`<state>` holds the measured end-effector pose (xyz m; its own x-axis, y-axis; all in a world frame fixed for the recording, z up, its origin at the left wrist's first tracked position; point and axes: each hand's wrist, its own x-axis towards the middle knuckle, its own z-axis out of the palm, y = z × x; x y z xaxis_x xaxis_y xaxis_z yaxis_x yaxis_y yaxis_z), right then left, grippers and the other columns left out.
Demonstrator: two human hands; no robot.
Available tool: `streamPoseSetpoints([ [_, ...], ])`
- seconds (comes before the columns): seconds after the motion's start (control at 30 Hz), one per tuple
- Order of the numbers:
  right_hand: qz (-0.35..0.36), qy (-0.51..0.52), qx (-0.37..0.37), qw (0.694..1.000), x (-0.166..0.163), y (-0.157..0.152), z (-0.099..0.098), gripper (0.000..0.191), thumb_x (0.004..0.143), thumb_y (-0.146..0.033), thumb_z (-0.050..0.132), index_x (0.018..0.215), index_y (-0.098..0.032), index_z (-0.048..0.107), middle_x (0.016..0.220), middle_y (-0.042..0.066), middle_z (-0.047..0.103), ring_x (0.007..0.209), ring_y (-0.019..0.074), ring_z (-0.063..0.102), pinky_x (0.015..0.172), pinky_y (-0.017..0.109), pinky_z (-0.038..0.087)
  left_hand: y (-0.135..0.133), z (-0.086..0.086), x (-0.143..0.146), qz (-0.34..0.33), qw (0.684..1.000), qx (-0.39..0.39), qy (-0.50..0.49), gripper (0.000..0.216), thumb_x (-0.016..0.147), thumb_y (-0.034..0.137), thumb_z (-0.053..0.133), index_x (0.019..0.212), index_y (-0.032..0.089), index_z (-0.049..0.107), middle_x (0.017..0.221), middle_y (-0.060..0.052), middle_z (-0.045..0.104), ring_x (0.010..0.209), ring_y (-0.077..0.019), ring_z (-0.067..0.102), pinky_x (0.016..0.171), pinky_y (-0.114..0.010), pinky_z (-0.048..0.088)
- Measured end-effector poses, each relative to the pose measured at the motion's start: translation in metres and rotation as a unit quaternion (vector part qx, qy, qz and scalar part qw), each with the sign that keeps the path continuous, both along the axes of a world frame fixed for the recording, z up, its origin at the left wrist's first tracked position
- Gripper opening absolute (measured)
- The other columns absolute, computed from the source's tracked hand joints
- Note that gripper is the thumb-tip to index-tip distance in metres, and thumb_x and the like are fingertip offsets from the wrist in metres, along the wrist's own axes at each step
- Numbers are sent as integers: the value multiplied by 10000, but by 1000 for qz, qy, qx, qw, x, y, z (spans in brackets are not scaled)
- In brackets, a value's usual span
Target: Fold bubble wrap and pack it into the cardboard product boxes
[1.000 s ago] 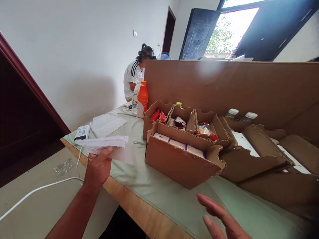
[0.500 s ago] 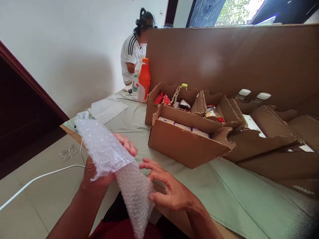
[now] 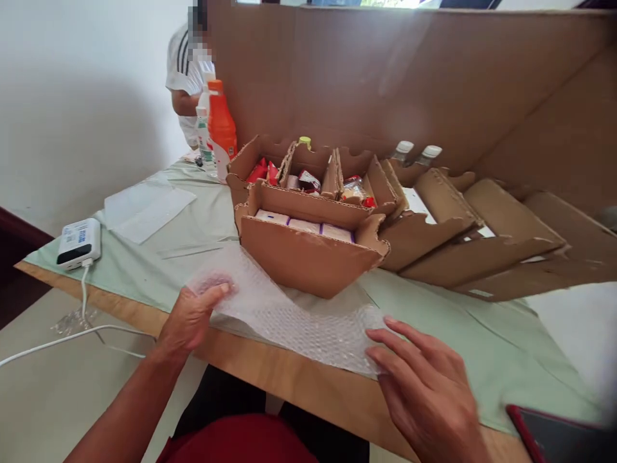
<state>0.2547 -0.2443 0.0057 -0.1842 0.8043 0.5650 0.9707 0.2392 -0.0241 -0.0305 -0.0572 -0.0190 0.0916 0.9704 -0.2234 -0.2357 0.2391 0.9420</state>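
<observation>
A sheet of bubble wrap (image 3: 289, 315) lies spread along the near edge of the table (image 3: 308, 379), just in front of an open cardboard box (image 3: 308, 257) holding white packets. My left hand (image 3: 193, 315) pinches the sheet's left corner, thumb on top. My right hand (image 3: 424, 386) rests flat on the sheet's right end, fingers spread and stretched out. The green cloth (image 3: 472, 334) covers the tabletop under the wrap.
Behind the box stand cardboard compartments (image 3: 337, 177) with snack packets, folded cardboard dividers (image 3: 482, 244) and a tall cardboard wall (image 3: 409, 83). An orange bottle (image 3: 222, 132), a power bank (image 3: 80, 243) with a white cable (image 3: 72, 334), plastic sheets (image 3: 144, 206) and a phone (image 3: 559, 437) are nearby. A person (image 3: 186, 71) sits at the far end.
The bubble wrap, held up in my left hand before, now lies flat on the table. My right hand moved from the sheet's middle to its right end and flattened out.
</observation>
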Motion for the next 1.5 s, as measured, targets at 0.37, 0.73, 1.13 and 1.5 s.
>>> streamPoseSetpoints([
  [0.37,-103,85,-115,984,35,-27,-51,249,984,-365,536,1176,-255,652,1277,72,704,1231,286,612,966,447,472,4,-20,-43,-155,918,16,365,921,715,633,693,1453,119,496,469,102,455,491,-155,462,518,-242,344],
  [0.73,-185,246,-161,938,26,8,-80,270,907,-481,566,874,-226,648,1365,135,662,1259,342,621,971,504,517,4,-39,-44,-155,833,171,503,659,842,521,551,1403,177,554,655,54,529,604,-168,542,616,-284,443],
  [1.13,-336,376,-169,847,52,-15,-64,676,799,-579,648,1374,-236,558,1007,79,747,858,254,719,740,370,564,-15,-24,-5,-104,754,386,521,392,961,327,533,1336,218,579,1184,-110,639,1010,-254,650,755,-339,555],
  [1.5,-358,293,-133,877,48,-21,-46,724,832,-581,644,1442,-209,524,951,78,733,825,255,711,724,371,572,-37,-22,44,-392,692,440,417,247,926,119,517,1075,175,706,1109,-117,705,1031,-301,610,915,-528,541],
])
